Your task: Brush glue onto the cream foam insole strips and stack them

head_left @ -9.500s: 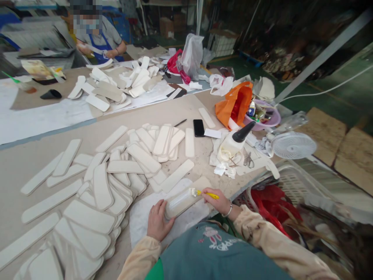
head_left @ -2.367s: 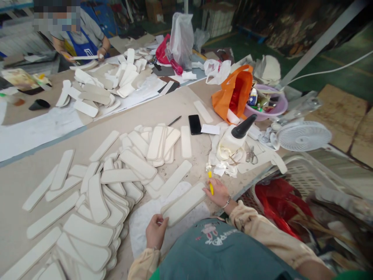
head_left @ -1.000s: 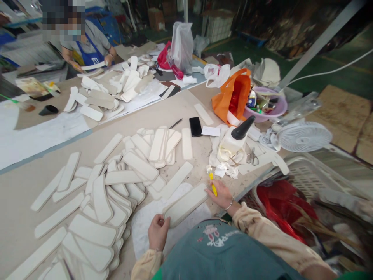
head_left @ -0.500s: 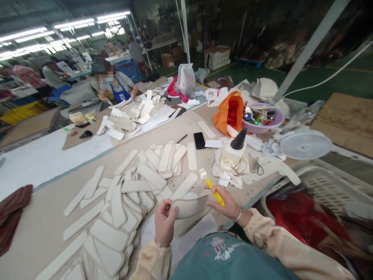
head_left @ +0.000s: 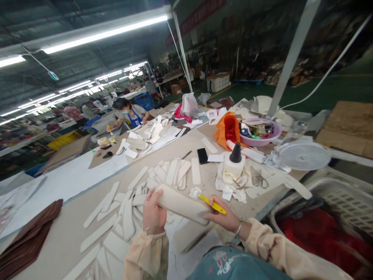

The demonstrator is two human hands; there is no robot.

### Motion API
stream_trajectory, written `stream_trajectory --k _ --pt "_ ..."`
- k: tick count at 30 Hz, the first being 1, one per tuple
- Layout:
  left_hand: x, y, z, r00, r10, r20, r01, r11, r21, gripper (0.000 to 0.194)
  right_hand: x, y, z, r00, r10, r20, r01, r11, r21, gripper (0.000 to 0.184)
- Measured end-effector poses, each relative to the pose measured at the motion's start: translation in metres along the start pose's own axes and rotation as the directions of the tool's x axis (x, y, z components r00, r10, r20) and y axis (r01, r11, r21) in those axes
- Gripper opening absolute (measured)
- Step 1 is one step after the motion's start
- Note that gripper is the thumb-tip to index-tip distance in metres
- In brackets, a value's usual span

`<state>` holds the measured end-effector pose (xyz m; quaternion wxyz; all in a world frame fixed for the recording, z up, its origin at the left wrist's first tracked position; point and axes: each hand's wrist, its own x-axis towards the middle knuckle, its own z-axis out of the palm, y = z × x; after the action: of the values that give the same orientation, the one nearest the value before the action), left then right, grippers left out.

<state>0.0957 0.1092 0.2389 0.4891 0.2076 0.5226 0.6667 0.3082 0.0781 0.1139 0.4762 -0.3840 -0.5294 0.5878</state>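
Observation:
My left hand (head_left: 154,213) is closed on one end of a long off-white panel (head_left: 181,202) with rounded corners. A yellow-handled brush (head_left: 215,204) sits in my right hand (head_left: 227,217), its bristle end coated in white and pointing left, above the panel. Fingers of that same hand also touch the panel's right end. Below the held panel lies another pale panel (head_left: 189,235) near my apron. Many similar panels (head_left: 116,245) are spread in a loose, overlapping heap to the left and ahead.
A white bottle (head_left: 233,169) with a black cone cap stands on crumpled paper beside scissors (head_left: 260,180). Behind are a phone (head_left: 202,156), an orange bag (head_left: 227,132), a purple basin (head_left: 259,134) and a fan (head_left: 303,155). Brown pieces (head_left: 32,233) lie left. A co-worker (head_left: 132,112) sits across the table.
The held panel has lifted and tilted, so its broad face shows, and my left hand has shifted left. The brush has turned flatter. The camera view has tilted upward.

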Motion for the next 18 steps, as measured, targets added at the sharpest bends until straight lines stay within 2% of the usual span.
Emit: stream_trajectory --k 6,14,18 --pt "0.013 -0.007 -0.002 0.996 -0.014 -0.089 0.005 0.995 -0.098 0.019 -0.005 -0.01 -0.008 0.994 0.03 -0.106 -0.025 0.999 0.044 0.033" --pt "0.021 -0.024 -0.004 0.988 -0.07 -0.141 0.05 0.989 -0.142 0.016 -0.011 -0.028 -0.021 0.989 -0.003 -0.149 0.006 1.0 0.019 0.033" --pt "0.018 -0.03 -0.004 0.981 -0.067 -0.183 0.045 0.992 -0.12 0.016 -0.013 -0.032 -0.026 0.99 0.014 -0.142 -0.006 0.998 0.057 0.033"
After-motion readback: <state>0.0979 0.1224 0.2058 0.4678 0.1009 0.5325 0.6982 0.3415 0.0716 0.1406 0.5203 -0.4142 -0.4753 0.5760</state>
